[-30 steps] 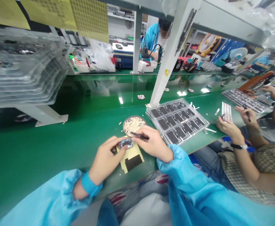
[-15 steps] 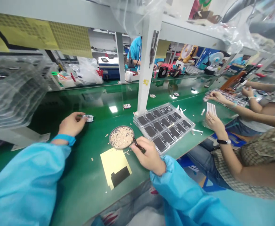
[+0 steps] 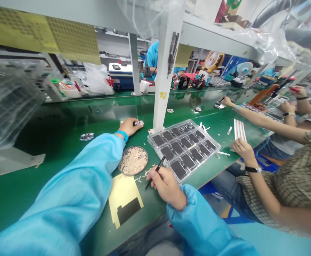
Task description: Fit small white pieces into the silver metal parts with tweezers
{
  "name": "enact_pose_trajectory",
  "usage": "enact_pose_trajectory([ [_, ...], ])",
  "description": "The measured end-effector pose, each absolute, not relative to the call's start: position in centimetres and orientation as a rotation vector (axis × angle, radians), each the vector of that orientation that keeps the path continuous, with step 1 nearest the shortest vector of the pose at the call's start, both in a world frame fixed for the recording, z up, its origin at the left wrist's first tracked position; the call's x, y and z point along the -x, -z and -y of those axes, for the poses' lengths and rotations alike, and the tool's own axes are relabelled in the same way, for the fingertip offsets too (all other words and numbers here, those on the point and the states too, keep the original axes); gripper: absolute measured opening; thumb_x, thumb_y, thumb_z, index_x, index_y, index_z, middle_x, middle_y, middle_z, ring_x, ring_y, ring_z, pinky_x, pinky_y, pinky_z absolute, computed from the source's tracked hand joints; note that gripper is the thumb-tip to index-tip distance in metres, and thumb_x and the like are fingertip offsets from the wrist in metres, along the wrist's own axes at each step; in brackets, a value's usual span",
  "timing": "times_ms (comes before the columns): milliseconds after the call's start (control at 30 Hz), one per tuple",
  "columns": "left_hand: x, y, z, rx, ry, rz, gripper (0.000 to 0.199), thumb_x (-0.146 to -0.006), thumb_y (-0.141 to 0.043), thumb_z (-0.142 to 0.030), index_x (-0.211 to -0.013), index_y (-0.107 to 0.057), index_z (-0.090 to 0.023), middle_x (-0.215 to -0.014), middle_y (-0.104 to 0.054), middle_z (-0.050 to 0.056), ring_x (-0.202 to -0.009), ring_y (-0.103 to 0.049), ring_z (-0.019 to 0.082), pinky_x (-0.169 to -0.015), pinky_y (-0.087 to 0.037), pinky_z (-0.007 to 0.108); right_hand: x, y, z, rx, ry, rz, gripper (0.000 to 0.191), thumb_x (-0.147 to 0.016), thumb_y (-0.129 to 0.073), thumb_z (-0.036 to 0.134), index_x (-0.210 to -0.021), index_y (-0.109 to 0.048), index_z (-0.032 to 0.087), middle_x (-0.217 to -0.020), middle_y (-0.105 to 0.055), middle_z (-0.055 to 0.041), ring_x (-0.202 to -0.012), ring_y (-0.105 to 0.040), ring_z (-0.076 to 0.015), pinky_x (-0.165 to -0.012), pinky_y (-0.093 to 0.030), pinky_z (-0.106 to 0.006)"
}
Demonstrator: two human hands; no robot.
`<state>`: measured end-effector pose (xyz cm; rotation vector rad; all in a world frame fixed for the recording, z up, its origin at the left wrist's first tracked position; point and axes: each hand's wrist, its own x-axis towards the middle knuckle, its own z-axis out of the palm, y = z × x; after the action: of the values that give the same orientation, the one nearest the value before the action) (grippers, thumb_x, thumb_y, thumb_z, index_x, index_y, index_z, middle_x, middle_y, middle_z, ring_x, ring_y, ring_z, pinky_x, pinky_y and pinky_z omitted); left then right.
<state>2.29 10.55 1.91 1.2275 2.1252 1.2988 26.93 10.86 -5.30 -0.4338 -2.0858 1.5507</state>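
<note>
My left hand [image 3: 128,126] is stretched forward across the green surface, its fingers closed on a small electronic part [image 3: 138,123] with a pale face. A similar part [image 3: 87,136] lies farther left, beyond my sleeve. In my right hand [image 3: 167,185] is a pair of black tweezers [image 3: 159,164], tilted, with one end low over the green bench. Just left of it stands a round dish [image 3: 133,161] full of tiny beige pieces, and several of these are scattered beside it. A yellow sheet [image 3: 122,190] with a black patch lies nearer to me.
A clear tray [image 3: 191,144] of dark square pieces lies right of the white post [image 3: 162,81]. Stacked clear trays [image 3: 11,99] stand at left. At right, a co-worker's hand [image 3: 243,151] holds a white strip sheet [image 3: 240,129]; the other arm reaches across the bench.
My left hand has left one small part and moved right to another. My right hand has drawn back from the dish, turning the tweezers. The co-worker's far arm has reached farther out.
</note>
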Motion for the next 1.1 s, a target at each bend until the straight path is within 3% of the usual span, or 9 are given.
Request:
enact_pose_trajectory([
  [200, -3.6, -0.8, -2.9, -0.978, -1.327, -1.818, 0.038, -0.087, -0.072, -0.040, -0.113, -0.067, -0.012, -0.099, -0.073, 0.011, -0.081, -0.070, 0.018, -0.073, -0.059, 0.033, -27.0, 5.4, -10.3, 0.359, -1.795, 1.914, 0.019, -0.090, -0.067, 0.036, -0.094, -0.068, 0.017, -0.077, -0.070, -0.0035, -0.060, -0.064, -0.0121, -0.053, -0.053, -0.023],
  [333, -7.4, 0.2, 4.1, -0.599, -1.440, -1.482, 0.052, -0.071, -0.086, -0.028, -0.119, -0.067, -0.018, -0.111, -0.074, 0.012, -0.092, -0.072, 0.020, -0.084, -0.058, 0.033, -27.2, 5.5, -10.4, 0.220, -1.735, 1.882, 0.016, -0.091, -0.067, 0.034, -0.090, -0.071, 0.018, -0.092, -0.071, -0.0077, -0.072, -0.068, -0.0150, -0.056, -0.056, -0.025],
  [467, -10.5, 1.2, 7.1, -0.657, -1.343, -1.551, 0.037, -0.082, -0.074, -0.034, -0.115, -0.071, -0.017, -0.105, -0.075, 0.011, -0.090, -0.071, 0.022, -0.078, -0.058, 0.033, -27.1, 5.0, -10.3, 0.185, -1.689, 1.875, 0.009, -0.091, -0.069, 0.029, -0.095, -0.068, 0.020, -0.092, -0.074, -0.0065, -0.080, -0.072, -0.0180, -0.070, -0.061, -0.032],
  [600, -11.4, 2.3, 7.2, -0.837, -1.314, -1.705, 0.033, -0.083, -0.068, -0.030, -0.114, -0.069, -0.018, -0.107, -0.075, 0.009, -0.094, -0.070, 0.022, -0.083, -0.057, 0.036, -26.6, 4.1, -10.0, 0.072, -1.463, 2.011, 0.014, -0.086, -0.074, 0.021, -0.098, -0.067, 0.023, -0.093, -0.075, -0.0056, -0.093, -0.072, -0.0213, -0.088, -0.059, -0.039],
  [767, -11.8, 3.3, 7.2, -0.918, -1.320, -1.793, 0.023, -0.081, -0.064, -0.026, -0.102, -0.069, -0.017, -0.094, -0.075, 0.007, -0.085, -0.070, 0.021, -0.078, -0.058, 0.035, -26.1, 3.8, -9.8, -0.031, -1.322, 2.205, 0.016, -0.087, -0.074, 0.021, -0.101, -0.068, 0.023, -0.097, -0.076, -0.0056, -0.094, -0.073, -0.0207, -0.088, -0.059, -0.036],
  [1100, -11.9, 4.0, 7.5, -0.943, -1.288, -1.852, 0.023, -0.081, -0.061, -0.022, -0.102, -0.069, -0.018, -0.090, -0.075, 0.006, -0.081, -0.070, 0.021, -0.073, -0.056, 0.032, -26.1, 4.4, -9.7, -0.062, -1.249, 2.284, 0.017, -0.086, -0.075, 0.021, -0.102, -0.068, 0.023, -0.097, -0.077, -0.0054, -0.094, -0.073, -0.0210, -0.087, -0.058, -0.036],
])
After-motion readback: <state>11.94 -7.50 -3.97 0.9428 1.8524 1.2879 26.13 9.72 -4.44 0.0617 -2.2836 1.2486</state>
